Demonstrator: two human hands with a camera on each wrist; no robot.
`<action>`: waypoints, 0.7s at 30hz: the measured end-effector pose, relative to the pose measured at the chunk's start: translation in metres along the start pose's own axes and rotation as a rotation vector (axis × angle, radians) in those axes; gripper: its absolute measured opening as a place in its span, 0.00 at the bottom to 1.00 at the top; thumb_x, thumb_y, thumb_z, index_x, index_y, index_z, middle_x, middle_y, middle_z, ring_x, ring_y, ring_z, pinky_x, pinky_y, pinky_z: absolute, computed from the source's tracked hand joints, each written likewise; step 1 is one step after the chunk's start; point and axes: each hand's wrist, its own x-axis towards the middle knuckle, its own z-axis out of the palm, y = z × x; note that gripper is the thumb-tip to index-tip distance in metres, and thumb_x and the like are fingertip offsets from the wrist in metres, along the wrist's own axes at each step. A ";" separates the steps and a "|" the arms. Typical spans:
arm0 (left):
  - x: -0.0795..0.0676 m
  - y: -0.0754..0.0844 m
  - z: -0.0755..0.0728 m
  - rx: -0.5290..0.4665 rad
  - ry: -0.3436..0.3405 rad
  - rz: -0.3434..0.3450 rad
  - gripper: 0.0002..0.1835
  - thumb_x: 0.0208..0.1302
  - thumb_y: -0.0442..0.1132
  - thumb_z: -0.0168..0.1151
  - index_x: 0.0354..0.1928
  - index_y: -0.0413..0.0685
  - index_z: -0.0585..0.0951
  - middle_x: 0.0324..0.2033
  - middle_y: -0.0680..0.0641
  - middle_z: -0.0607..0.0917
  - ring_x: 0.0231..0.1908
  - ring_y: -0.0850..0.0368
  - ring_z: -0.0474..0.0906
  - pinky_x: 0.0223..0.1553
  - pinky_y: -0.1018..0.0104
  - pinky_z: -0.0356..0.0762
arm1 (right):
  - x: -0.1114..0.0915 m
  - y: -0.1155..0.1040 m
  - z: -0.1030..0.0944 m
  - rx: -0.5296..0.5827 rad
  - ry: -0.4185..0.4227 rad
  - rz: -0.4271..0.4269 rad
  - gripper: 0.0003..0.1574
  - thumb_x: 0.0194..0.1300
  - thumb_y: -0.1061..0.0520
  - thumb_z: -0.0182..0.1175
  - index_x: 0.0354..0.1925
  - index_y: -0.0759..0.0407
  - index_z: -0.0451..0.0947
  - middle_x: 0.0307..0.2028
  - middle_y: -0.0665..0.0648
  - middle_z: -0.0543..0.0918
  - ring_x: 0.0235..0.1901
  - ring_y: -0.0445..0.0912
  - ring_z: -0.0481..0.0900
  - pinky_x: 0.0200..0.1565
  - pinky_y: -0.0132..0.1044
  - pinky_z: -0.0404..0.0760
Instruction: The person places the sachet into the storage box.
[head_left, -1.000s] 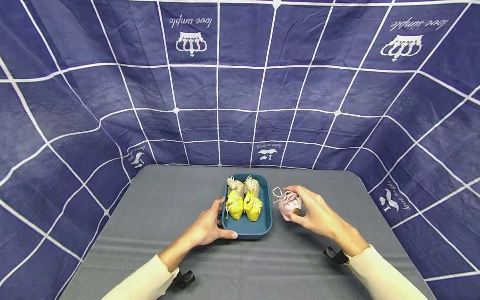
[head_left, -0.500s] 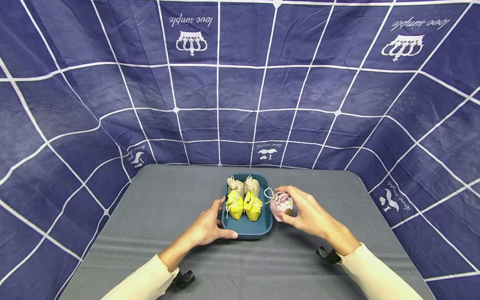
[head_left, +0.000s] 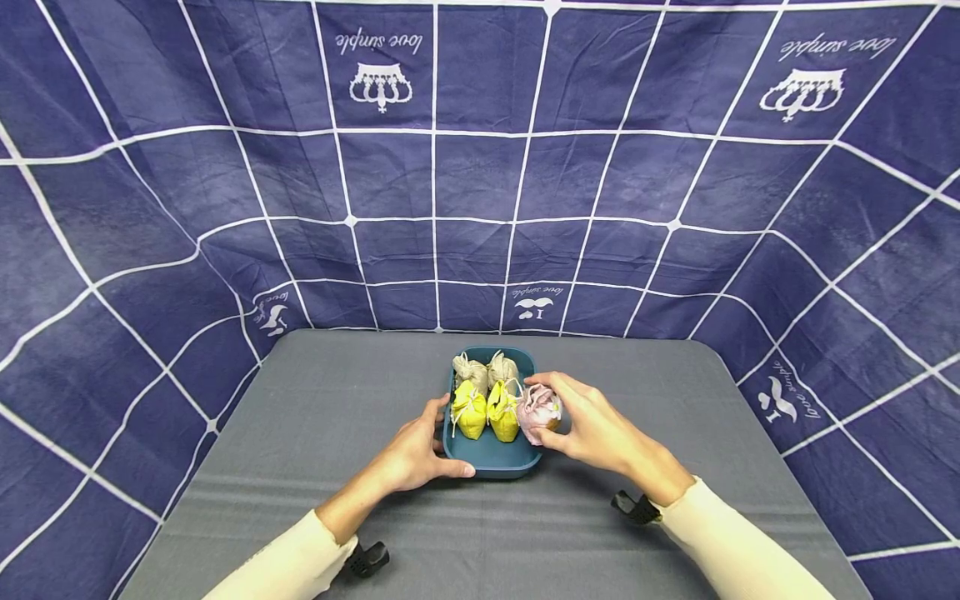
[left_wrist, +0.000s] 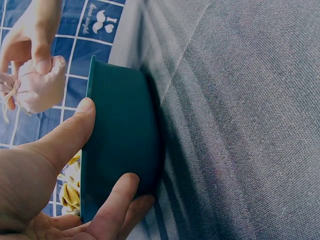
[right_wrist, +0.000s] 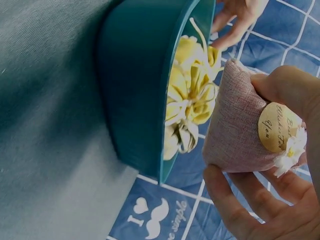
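My right hand [head_left: 592, 421] holds a pale pink drawstring pouch [right_wrist: 235, 120] between thumb and fingers. A round tan label and a white flower decorate it. In the head view the pouch overlaps the right rim of the deep blue tray [head_left: 491, 462]. Two yellow pouches [head_left: 469, 414] stand inside, with two beige pouches [head_left: 504, 371] behind them. My left hand [head_left: 416, 450] spreads along the tray's left side, its thumb at the near corner. In the left wrist view its fingertips [left_wrist: 125, 185] press the outer wall and the thumb lies at the rim.
The tray stands on a grey cloth-covered table [head_left: 337, 392]. A blue sheet [head_left: 480, 175] with white grid lines rises behind the table and along both sides. Black straps [head_left: 367, 558] sit at both wrists.
My right hand has carried the pink pouch leftward, from beside the tray to its right rim. My left hand and the tray keep their places.
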 end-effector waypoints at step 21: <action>0.000 0.000 0.001 -0.014 0.003 0.017 0.69 0.53 0.41 0.97 0.91 0.39 0.61 0.77 0.28 0.83 0.55 0.40 0.97 0.63 0.42 0.93 | 0.027 -0.020 0.023 0.080 -0.054 -0.028 0.45 0.64 0.57 0.85 0.75 0.56 0.79 0.66 0.53 0.90 0.64 0.46 0.92 0.69 0.50 0.92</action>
